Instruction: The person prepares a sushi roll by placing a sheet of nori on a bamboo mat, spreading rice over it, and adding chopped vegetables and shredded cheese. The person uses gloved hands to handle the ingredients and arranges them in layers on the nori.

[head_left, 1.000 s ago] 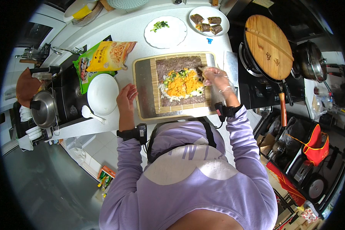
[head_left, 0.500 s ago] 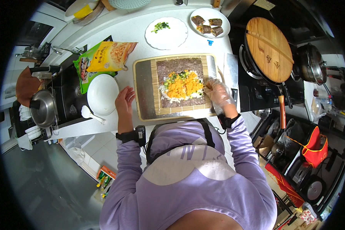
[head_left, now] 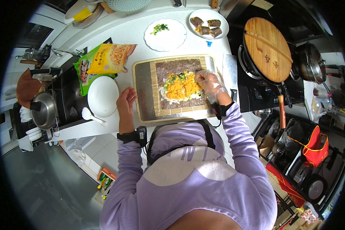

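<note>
A sheet of dark seaweed (head_left: 173, 68) lies on a bamboo rolling mat (head_left: 180, 111) in a rectangular tray (head_left: 143, 90). White rice, chopped green vegetable and crumbly orange filling (head_left: 182, 87) cover its middle. My right hand (head_left: 211, 83), in a clear plastic glove, is over the right edge of the filling. Its fingers are drawn together, and anything between them is hidden. Just off the tray's left rim my bare left hand (head_left: 127, 100) hovers with loosely bent fingers, holding nothing.
Left of the tray are a white bowl (head_left: 103, 96), a white spoon (head_left: 92, 116) and yellow and green food bags (head_left: 110, 58). Behind stand a plate with chopped greens (head_left: 165, 40) and a plate of cut rolls (head_left: 222, 23). A cleaver (head_left: 230, 73) and wood-lidded wok (head_left: 268, 50) are right.
My right hand has moved left and slightly away from me, from the mat's right side to the filling's edge. The left hand has barely moved.
</note>
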